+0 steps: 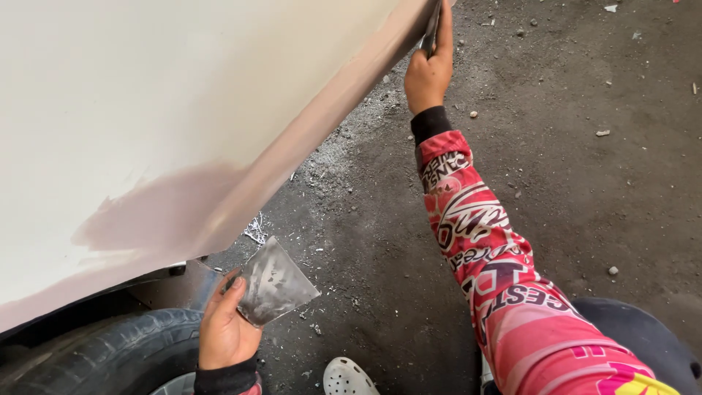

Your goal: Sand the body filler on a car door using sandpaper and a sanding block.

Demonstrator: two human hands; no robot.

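Metal spreader plate [274, 285]: one, thin, grey, smeared with filler, held low by the tyre [110, 351] in my left hand [223, 333]. Left grip closed on its near corner, thumb on top, fingers beneath. I judge it light and stiff, with some spring in the sheet; edges thin, smears possibly slick, so a hold at the corner, clear of the working edge, seems best.

One white perforated shoe [345, 378] shows at the bottom edge. One tyre, partly in view beneath the panel.

Car body panel [146, 110]: one, cream, with a pinkish-brown filler patch [164, 208] running along its lower edge.

Further out, my right hand [430, 69] presses one narrow dark blade [431, 29] against the panel's lower edge; right grip clenched on it. Blade looks stiff; much of it is hidden by fingers.

Floor [570, 183]: grey concrete, scattered grit and pale scrapings, too many to count.
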